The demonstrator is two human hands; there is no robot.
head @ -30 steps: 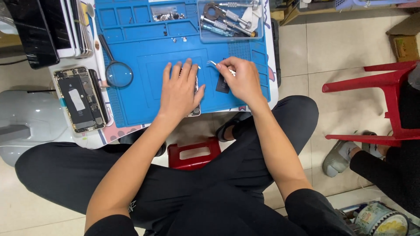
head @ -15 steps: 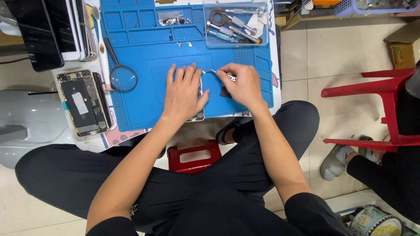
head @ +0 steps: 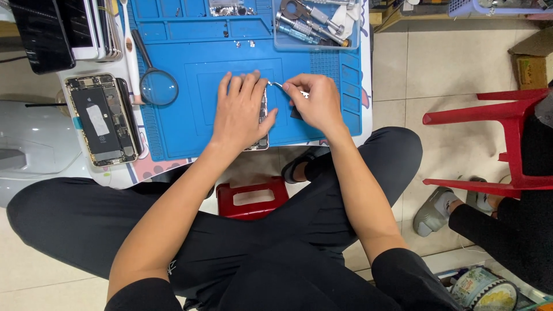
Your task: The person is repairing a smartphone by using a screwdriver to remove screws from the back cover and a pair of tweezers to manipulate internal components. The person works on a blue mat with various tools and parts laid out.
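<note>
Since a second ago, barely shifted: left hand (head: 241,112) flat, pinning opened phone (head: 263,118) at blue mat (head: 173,129) centre, right hand (head: 317,103) at 3 o'clock pinching tweezers (head: 279,86), tip nearer phone's top edge.

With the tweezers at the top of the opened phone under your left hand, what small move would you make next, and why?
Probably ease the tweezers down into the phone. Their tip hovers at its upper edge, the right hand pinches them, and the left hand lies flat, pinning the phone to the blue mat.
</note>
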